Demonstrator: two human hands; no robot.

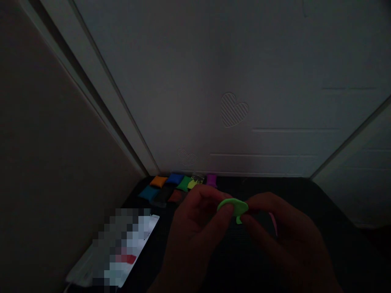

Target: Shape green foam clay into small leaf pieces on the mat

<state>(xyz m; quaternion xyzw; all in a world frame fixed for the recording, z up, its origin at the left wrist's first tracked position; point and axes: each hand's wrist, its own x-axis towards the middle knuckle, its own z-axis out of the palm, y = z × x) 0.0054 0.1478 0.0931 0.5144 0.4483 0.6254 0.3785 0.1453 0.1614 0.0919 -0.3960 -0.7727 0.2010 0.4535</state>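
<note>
A flattened, rounded piece of bright green modelling clay (240,207) is held up between my hands, above the dark table. My left hand (198,228) is closed on its left side, the thumb pressed on the near face and the fingers behind. My right hand (284,240) pinches at its right edge with thumb and forefinger. A small green flap hangs below the rounded part. Behind my right hand a thin pink strip (273,223) shows in part; the hand hides the rest of it.
Small coloured packets lie at the back left of the dark table (241,256), among them an orange one (159,181), a teal one (149,193) and a purple one (211,180). A lit, pixelated screen (131,244) stands at the left. A pale panel (195,101) rises behind.
</note>
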